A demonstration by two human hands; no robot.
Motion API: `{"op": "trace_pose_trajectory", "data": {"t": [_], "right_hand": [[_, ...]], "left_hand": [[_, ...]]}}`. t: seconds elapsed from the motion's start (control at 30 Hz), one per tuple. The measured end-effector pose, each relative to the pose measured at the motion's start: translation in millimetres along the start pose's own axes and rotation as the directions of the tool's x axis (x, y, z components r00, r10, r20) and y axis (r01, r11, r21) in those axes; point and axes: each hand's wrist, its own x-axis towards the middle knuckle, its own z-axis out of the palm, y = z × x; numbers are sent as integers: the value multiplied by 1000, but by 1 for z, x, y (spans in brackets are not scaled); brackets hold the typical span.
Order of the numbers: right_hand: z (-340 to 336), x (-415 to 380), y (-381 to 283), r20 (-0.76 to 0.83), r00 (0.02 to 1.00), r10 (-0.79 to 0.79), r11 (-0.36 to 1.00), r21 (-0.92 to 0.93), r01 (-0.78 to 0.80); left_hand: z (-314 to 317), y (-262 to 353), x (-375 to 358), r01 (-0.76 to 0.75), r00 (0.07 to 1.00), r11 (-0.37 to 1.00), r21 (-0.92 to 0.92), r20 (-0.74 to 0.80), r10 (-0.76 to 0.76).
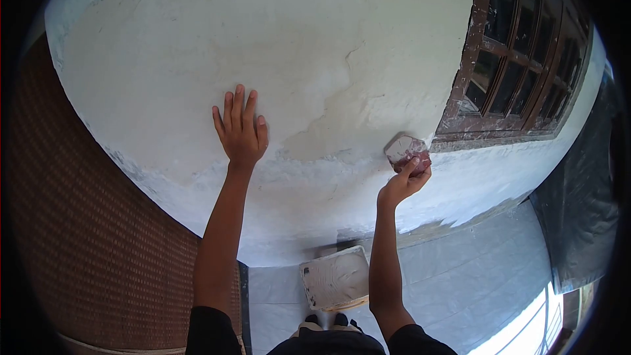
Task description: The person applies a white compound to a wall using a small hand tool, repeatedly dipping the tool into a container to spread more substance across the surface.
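Note:
My left hand [240, 135] lies flat against the pale wall [299, 46], its fingers spread and nothing in it. Off to the right, my right hand [404, 184] grips a flat reddish scraper [419, 156] by its lower edge, thumb on the near face. Pale plaster is smeared over much of that face. The scraper is held at the wall, just below and left of the window's lower corner. Whether its far edge touches the wall is hard to make out. Patches of whiter and greyer coating show around both hands.
A brown wooden window [519, 52] with dark panes is at the upper right. Near my feet, a tray [305, 287] of pale plaster stands on a grey floor sheet [460, 269]. A woven brown panel [112, 243] runs along the left, and dark sheeting [578, 204] hangs at right.

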Motion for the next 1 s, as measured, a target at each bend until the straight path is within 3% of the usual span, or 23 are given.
{"op": "trace_pose_trajectory", "data": {"t": [0.07,0.1,0.17,0.2,0.27,0.3,0.33,0.37,0.4,0.47,0.53,0.6,0.67,0.7,0.77,0.8,0.87,0.93,1.0], "right_hand": [[6,-27,2,245,969,0,995,101,-25],[5,-42,26,381,916,-124,989,-23,143],[14,-64,20,628,684,-371,822,-121,557],[18,-64,22,662,637,-394,771,-139,622],[24,-47,22,431,886,-174,943,-187,276],[19,-30,22,314,939,-138,964,-176,201],[14,-14,22,163,985,-50,998,-32,56],[11,-4,10,-37,999,-24,999,-49,22],[4,5,10,-113,994,-13,1000,21,16],[-2,0,9,-3,996,-90,996,2,90],[4,-30,12,325,942,-84,996,19,82],[4,-55,33,650,723,-232,904,-131,408],[8,-59,35,702,618,-355,777,-146,613],[10,-54,34,562,780,-274,886,-169,433],[3,-21,35,246,967,-71,988,-117,102],[-1,-9,28,87,996,-16,1000,3,16],[-13,7,22,-66,997,-42,999,-4,42],[-10,-8,13,84,993,-84,996,14,84],[1,-40,24,338,928,-156,984,-33,178]], "left_hand": [[1,-1,2,6,1000,1000,-12,-2,-6],[0,-2,1,-13,1000,1000,2,16,13],[1,-1,0,-24,999,1000,7,33,24],[1,-2,0,-29,999,1000,-2,30,29],[0,-5,0,-30,999,1000,-7,22,30],[0,-4,0,-28,999,1000,-11,34,28],[-1,-3,0,-26,999,1000,-15,45,27],[-1,-3,0,-13,999,1000,-22,50,14],[-1,-2,-1,-9,999,1000,-21,48,10],[-2,-2,-1,-9,998,1000,-20,64,10],[-2,-3,0,-8,998,1000,-30,61,10],[-2,-2,-1,-6,998,999,-44,60,8],[-1,-4,-2,-10,998,999,-49,62,13],[-1,-5,-1,-8,998,999,-53,57,11],[-2,-4,-2,-9,998,999,-50,64,12],[-2,-4,-1,-6,998,999,-48,61,8],[-2,-3,-2,1,998,998,-55,66,3],[-3,-3,-1,6,998,998,-68,59,-2],[-5,0,0,37,998,998,-53,59,-34]]}}
